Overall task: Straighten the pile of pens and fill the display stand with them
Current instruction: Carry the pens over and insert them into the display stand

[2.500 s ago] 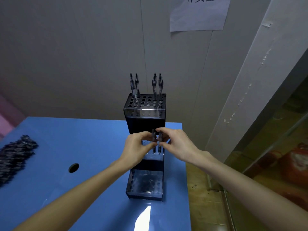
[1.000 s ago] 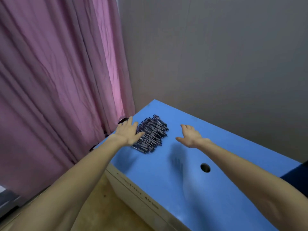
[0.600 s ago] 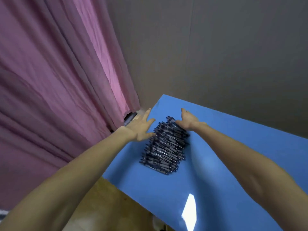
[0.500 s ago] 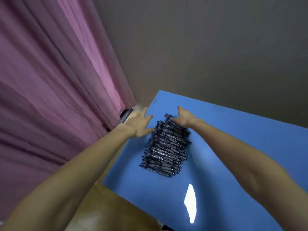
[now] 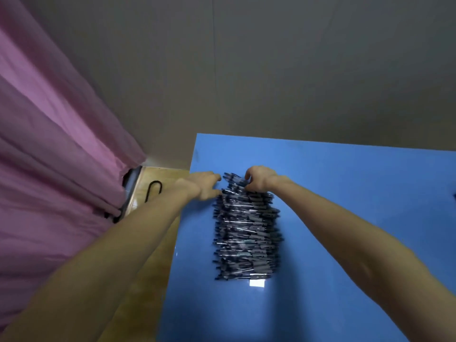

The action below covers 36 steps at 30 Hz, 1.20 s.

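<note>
Both hands closer together since half-second ago: left hand (image 5: 206,185) flat-fingered against, right hand (image 5: 257,178) curled clutching far end of dark plastic pen pile (image 5: 246,230); straightening begun, stand filling remains.

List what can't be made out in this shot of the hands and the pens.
- Display stand: outside the head view, so its fill cannot be judged.
- Right hand: fingers curl onto the pile; whether they pinch pens is hidden by the hand.
- Left hand: fingertips blurred at the pile's left edge; contact unclear.
- Pen count: too small and overlapped.
- Table: cut off by the right and bottom edges.
</note>
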Each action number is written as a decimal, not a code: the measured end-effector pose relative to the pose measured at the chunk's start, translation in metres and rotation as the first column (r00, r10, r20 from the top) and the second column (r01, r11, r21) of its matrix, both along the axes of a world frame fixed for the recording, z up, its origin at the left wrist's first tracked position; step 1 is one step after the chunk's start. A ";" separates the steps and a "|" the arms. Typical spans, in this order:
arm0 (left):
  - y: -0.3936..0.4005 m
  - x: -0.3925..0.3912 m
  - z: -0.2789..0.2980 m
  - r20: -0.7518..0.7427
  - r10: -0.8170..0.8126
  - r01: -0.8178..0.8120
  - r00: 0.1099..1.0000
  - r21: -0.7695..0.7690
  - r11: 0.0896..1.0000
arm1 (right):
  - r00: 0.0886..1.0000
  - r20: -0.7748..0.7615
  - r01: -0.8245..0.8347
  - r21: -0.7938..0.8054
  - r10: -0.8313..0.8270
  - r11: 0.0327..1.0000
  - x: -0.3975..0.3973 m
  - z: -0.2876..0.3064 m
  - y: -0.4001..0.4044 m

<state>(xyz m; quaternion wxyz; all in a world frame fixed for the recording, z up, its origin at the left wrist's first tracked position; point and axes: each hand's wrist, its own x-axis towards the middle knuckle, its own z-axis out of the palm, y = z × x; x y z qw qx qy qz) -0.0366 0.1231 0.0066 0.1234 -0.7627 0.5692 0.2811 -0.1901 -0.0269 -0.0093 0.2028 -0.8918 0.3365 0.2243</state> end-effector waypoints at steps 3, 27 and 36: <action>-0.006 0.018 -0.008 -0.051 0.013 -0.012 0.999 0.015 1.000 | 0.998 -0.064 0.002 -0.062 -0.006 0.998 0.003 0.004 0.008; -0.052 -0.010 -0.022 0.032 -0.165 0.167 0.986 -0.073 0.983 | 0.992 -0.029 0.118 -0.111 -0.122 0.987 -0.022 -0.005 -0.014; -0.062 -0.016 -0.023 0.075 -0.140 0.145 0.987 -0.064 0.987 | 0.992 -0.019 0.120 -0.044 -0.121 0.992 -0.030 -0.002 -0.027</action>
